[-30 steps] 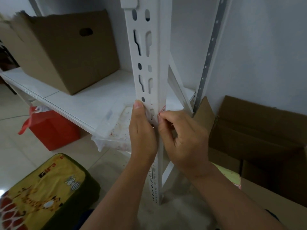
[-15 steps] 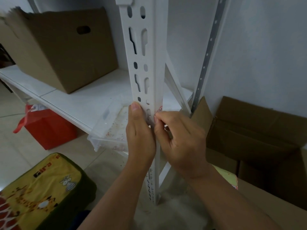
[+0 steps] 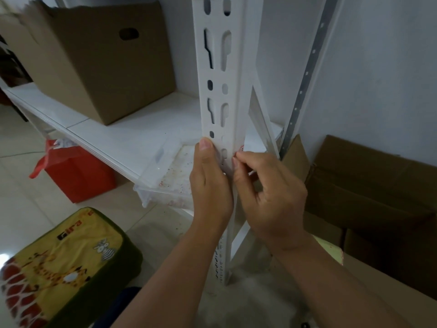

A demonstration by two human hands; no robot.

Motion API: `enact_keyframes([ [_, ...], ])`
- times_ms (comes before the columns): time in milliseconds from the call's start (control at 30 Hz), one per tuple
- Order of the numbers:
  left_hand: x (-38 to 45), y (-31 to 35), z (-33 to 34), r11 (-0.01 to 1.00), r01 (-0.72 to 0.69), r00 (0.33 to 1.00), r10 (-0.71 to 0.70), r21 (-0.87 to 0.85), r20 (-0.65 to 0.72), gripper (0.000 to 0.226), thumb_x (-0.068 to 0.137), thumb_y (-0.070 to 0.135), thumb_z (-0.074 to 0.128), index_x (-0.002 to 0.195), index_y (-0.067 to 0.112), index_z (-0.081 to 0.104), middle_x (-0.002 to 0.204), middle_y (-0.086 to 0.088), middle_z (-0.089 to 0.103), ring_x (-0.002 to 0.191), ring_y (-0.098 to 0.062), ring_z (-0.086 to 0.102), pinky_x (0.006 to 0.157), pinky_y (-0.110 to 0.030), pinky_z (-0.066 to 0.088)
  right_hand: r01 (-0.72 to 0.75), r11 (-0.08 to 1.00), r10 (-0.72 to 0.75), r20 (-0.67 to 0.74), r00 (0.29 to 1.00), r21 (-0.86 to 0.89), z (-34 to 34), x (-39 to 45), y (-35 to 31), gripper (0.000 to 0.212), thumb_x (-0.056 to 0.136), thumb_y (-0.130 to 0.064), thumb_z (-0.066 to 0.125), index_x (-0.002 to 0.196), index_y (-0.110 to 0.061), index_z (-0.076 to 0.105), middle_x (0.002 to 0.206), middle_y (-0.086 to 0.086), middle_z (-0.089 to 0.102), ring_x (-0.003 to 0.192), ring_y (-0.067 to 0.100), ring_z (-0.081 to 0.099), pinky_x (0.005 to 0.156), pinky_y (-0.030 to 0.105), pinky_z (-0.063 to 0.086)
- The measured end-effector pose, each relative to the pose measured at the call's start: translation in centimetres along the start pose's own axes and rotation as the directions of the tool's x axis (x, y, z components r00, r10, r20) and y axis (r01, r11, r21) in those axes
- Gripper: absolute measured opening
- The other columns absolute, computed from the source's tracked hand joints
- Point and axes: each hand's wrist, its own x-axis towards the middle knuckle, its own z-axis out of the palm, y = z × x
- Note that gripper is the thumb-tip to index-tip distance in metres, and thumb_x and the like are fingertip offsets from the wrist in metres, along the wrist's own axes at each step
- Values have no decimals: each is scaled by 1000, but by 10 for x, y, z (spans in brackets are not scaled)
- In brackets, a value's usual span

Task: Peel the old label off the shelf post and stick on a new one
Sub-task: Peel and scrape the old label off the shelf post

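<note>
The left hand [image 3: 209,185] clasps the white shelf post [image 3: 221,74], thumb flat against its slotted face, steadying it. Just beside that grip, the right hand [image 3: 269,195] curls in, fingertips [image 3: 235,161] picking at the post's corner, where a sliver of red-and-white label [image 3: 240,149] shows just above them. Peeling looks barely begun; whether anything is pinched, I cannot tell. No new label is visible yet.

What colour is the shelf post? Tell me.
White, seen in the head view: the post.
</note>
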Motion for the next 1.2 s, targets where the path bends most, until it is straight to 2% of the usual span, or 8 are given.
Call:
enact_keyframes([
  [233, 0, -3, 4, 998, 12, 999, -15, -60, -48, 73, 86, 65, 32, 102, -2, 55, 93, -29, 60, 86, -41, 61, 80, -58, 52, 58, 997, -58, -7, 998, -40, 3, 1, -1, 12, 90, -6, 66, 87, 5, 70, 75, 13, 68, 64, 21, 64, 56, 33, 52],
  [367, 0, -8, 5, 999, -28, 999, 26, -43, -43, 71, 89, 62, 31, 98, -4, 51, 82, -21, 56, 75, -32, 55, 70, -51, 51, 54, 997, -55, -17, 998, -50, 5, 1, -3, 13, 89, -7, 66, 86, 5, 69, 74, 14, 68, 65, 20, 63, 58, 30, 53],
  [533, -1, -8, 5, 1000, -14, 999, 13, -22, -47, 74, 88, 65, 31, 99, -6, 50, 87, -29, 54, 81, -44, 55, 72, -55, 51, 24, 999, -25, -13, 1000, -34, 5, 2, -4, 16, 91, -10, 63, 87, 4, 68, 74, 13, 67, 65, 18, 62, 61, 25, 52],
  [667, -1, -7, -1, 999, 8, 1000, -8, -35, -11, 65, 94, 58, 33, 96, -5, 50, 84, -20, 57, 74, -30, 53, 73, -48, 49, 36, 999, -35, 42, 999, -31, 8, -1, -6, 14, 91, -9, 62, 86, 3, 67, 74, 12, 66, 64, 16, 59, 61, 21, 48],
  [800, 0, -6, -6, 1000, 16, 998, -16, -1, 55, 74, 93, 62, 29, 103, -7, 53, 90, -31, 57, 85, -43, 60, 78, -58, 51, -108, 988, 107, 12, 994, 108, 5, -1, -7, 12, 90, -7, 61, 92, 4, 66, 82, 11, 68, 75, 12, 61, 67, 18, 52],
  [900, 3, -4, -6, 999, 19, 997, -21, 34, 71, 67, 95, 58, 25, 108, 0, 57, 98, -21, 66, 94, -33, 67, 85, -55, 56, -168, 974, 171, -6, 985, 155, 3, 2, -9, 15, 90, -8, 61, 98, 4, 65, 89, 11, 69, 85, 12, 62, 73, 12, 52],
  [1033, 5, -6, -7, 999, 32, 997, -35, 36, 68, 77, 88, 66, 27, 111, -1, 56, 100, -25, 64, 97, -37, 64, 88, -57, 53, -75, 995, 75, -3, 997, 69, 4, 2, -6, 12, 89, -5, 65, 97, 5, 66, 88, 13, 70, 83, 13, 63, 73, 17, 54],
  [1200, 2, -5, -3, 999, 45, 998, -45, 19, 36, 80, 84, 68, 29, 110, -4, 54, 100, -28, 61, 97, -43, 60, 88, -57, 52, -2, 1000, 2, -24, 1000, -15, 5, -1, -6, 10, 88, -5, 67, 90, 5, 67, 78, 14, 68, 69, 21, 65, 58, 30, 54],
])
